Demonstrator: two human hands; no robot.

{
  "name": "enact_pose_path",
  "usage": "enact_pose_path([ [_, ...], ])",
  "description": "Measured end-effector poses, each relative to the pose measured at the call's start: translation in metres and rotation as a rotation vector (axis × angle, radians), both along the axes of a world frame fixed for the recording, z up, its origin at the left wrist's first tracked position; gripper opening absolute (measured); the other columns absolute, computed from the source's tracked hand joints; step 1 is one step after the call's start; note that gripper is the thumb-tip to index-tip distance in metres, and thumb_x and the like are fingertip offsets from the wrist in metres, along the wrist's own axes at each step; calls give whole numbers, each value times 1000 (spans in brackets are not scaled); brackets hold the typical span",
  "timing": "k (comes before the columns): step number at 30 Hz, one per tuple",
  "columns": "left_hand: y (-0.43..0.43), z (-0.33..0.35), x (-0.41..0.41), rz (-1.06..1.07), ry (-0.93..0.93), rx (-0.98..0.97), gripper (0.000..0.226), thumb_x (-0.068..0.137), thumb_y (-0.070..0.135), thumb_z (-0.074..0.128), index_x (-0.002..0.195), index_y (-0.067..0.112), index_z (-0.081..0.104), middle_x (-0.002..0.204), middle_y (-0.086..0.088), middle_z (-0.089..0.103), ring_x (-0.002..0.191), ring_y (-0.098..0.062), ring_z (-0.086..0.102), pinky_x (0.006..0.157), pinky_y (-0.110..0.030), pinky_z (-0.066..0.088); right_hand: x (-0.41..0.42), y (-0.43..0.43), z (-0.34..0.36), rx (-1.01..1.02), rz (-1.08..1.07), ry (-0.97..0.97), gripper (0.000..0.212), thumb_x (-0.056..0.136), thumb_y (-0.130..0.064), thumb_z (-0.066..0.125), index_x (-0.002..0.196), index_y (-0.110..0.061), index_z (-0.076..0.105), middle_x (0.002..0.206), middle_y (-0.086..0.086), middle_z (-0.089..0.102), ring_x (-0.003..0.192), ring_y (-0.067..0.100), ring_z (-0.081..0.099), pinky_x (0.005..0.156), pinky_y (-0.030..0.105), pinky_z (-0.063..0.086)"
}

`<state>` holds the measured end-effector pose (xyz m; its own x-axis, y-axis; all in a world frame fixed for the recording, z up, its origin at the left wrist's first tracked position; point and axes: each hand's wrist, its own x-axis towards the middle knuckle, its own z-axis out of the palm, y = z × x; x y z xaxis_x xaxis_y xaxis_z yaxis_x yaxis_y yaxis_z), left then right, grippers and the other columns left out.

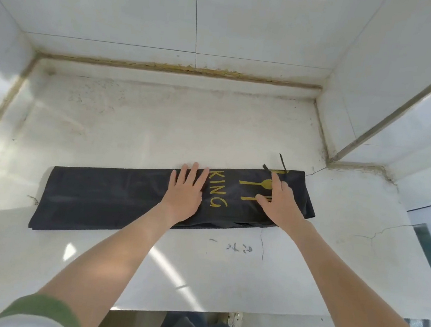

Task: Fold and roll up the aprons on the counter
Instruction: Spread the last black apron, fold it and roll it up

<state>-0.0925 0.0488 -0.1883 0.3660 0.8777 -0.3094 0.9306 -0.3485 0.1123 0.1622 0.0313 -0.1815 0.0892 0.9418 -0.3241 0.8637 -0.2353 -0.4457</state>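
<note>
Green sleeve cuff (pixel 42 310) nearest, low left. Black apron (pixel 104 194) lies folded in a long strip across the white table (pixel 198 268). Left hand (pixel 186 189) presses mid-strip and right hand (pixel 277 199) the right end, fingers (pixel 194 171) straight and spread. Gold print (pixel 218 190) reads "KING", beside spoon motifs.

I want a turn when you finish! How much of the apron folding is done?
Done: the black apron lies folded into a long narrow strip on the counter. In hand: the left hand and right hand press flat on its right part, by the gold print. Left: nothing is rolled yet, and a strap end pokes out at the far right corner.
</note>
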Motion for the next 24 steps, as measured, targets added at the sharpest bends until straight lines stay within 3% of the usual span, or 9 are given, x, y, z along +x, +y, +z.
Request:
enact_pose_path([
  [3, -6, -5, 19, -228, -177, 27, 71, 95, 55, 18, 154, 17, 8, 162, -4, 0, 148, -19, -5, 120, -40, -3, 4, -4, 11, -100, 139, 278, 87, 86, -31, 68, 151, -26, 11, 146, 2, 29, 134, 20, 30, 110, 36, 32],
  [6, -16, -14, 31, -465, -42, -73, 78, 91, 67, 23, 153, 28, -3, 158, 3, -17, 145, -17, -18, 118, -43, -12, 6, -17, 9, -150, 373, 117, 92, 75, -31, 78, 146, -21, 21, 147, 0, 26, 136, 19, 24, 109, 28, 25],
  [8, -15, -18, 35, -441, 28, -64, 74, 95, 63, 26, 152, 30, -7, 158, 2, -18, 146, -22, -19, 117, -43, -13, 7, -22, 6, -95, 455, -11, 79, 77, -29, 76, 141, -14, 31, 143, 2, 33, 133, 20, 30, 107, 27, 27],
  [12, -2, -13, 43, -216, 44, -54, 62, 102, 49, 21, 153, 26, -6, 161, -5, -12, 147, -32, -12, 119, -41, -4, 16, -10, 18, 87, 369, -265, 25, 94, -10, 48, 119, -7, 45, 117, 7, 48, 108, 25, 45, 85, 33, 43],
  [15, 8, -9, 46, -119, 19, -120, 60, 103, 46, 20, 154, 24, -3, 161, -7, -11, 146, -34, -12, 118, -41, -1, 15, -2, 25, -80, 270, -226, 21, 97, -6, 37, 116, -9, 45, 112, 9, 51, 99, 30, 54, 81, 37, 45],
  [17, 10, -5, 47, -120, -14, -173, 57, 104, 43, 17, 154, 23, -3, 160, -8, -11, 146, -34, -13, 118, -41, -1, 6, -5, 30, -150, 299, -176, 12, 100, -18, 38, 108, -12, 45, 98, 8, 55, 90, 28, 56, 74, 36, 45],
  [20, 14, -2, 45, -127, -63, -251, 52, 106, 33, 15, 153, 22, -3, 160, -8, -13, 146, -34, -15, 118, -42, -1, -16, -17, 35, -220, 319, -64, 19, 102, -32, 38, 97, -14, 44, 83, 1, 52, 79, 22, 52, 67, 32, 38],
  [24, 22, 2, 41, -72, -175, -259, 50, 106, 31, 14, 154, 20, 2, 161, -9, -8, 147, -27, -12, 120, -41, 2, -46, -29, 34, -179, 372, 11, 29, 104, -30, 32, 120, -13, 50, 96, 8, 62, 81, 22, 53, 69, 29, 35],
])
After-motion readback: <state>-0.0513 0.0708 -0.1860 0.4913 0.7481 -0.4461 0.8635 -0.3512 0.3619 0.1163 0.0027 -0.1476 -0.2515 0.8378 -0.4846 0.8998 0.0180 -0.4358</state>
